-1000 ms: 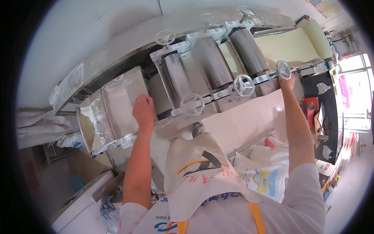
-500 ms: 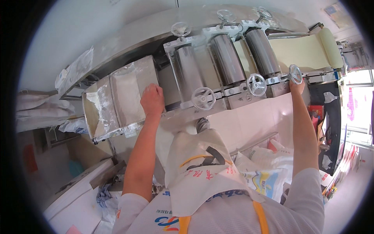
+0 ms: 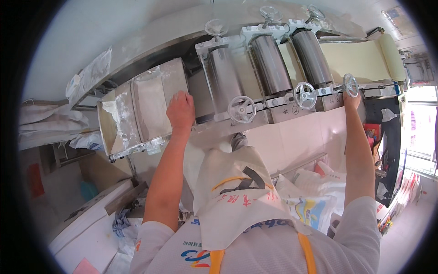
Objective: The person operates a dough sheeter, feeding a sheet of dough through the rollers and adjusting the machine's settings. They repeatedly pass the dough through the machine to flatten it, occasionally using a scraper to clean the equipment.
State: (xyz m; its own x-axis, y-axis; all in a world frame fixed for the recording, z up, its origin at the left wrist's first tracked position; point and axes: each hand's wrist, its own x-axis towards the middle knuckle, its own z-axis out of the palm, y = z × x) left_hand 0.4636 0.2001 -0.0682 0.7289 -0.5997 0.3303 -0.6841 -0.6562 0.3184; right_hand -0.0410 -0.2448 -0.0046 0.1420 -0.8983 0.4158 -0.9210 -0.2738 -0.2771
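Observation:
A machine with three shiny steel rollers stretches in front of me, with a clear handwheel at each end of every roller. At its left end is a flour-dusted metal box. My left hand is closed in a fist at the near right corner of this box; its grip is hidden. My right arm reaches to the machine's far right, where my right hand is at the frame just below the rightmost near handwheel. Its fingers are mostly hidden. A pale dough sheet runs from the right roller to a dough roll.
Two more near handwheels, the left one and the middle one, stick out toward me. White sacks lie low on the right. A black panel stands beyond my right arm. White boards lean at the lower left.
The machine sits slightly further right in view, and both hands have shifted along with it. Their places on the machine look about the same.

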